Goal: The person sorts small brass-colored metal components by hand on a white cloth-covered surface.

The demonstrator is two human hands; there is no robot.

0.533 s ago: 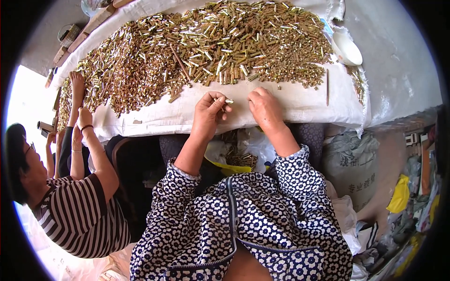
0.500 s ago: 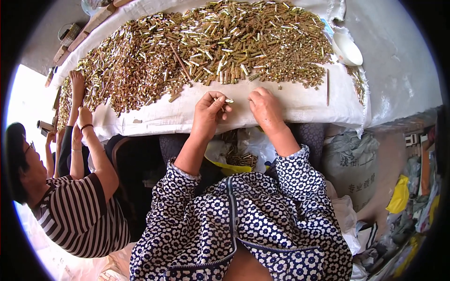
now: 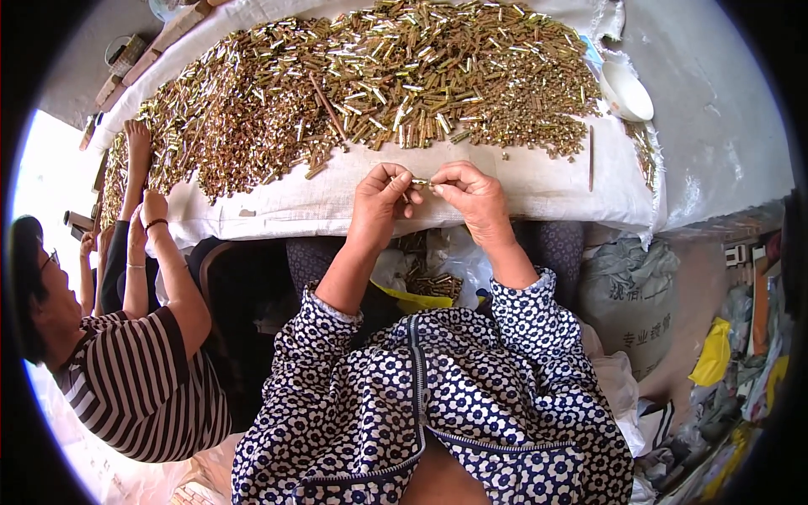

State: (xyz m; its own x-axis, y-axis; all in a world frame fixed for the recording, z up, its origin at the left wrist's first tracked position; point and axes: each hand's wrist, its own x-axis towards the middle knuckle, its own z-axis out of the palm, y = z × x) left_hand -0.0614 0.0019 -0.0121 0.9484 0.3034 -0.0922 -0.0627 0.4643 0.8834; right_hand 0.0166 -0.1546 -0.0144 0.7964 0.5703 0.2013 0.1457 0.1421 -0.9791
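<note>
Over the near edge of the cloth-covered table, my left hand is closed, pinching a small shiny brass-coloured metal tube between thumb and fingers. The tube points to the right. My right hand is closed too, its thumb and forefinger pressed together at the tube's right end. Whatever small piece those right fingertips hold is too hidden to make out. Just beyond my hands lies a wide heap of loose brass-coloured metal tubes, with many small nut-like pieces at its left and right parts.
A thin brown stick lies on the heap, another stick on the white cloth. A white bowl rests at the right edge. Below, a plastic bag holds more tubes. A co-worker in stripes works at left.
My right hand has turned and moved slightly left, from above the cloth to the tube's end. My left hand stays nearly in place with the tube.
</note>
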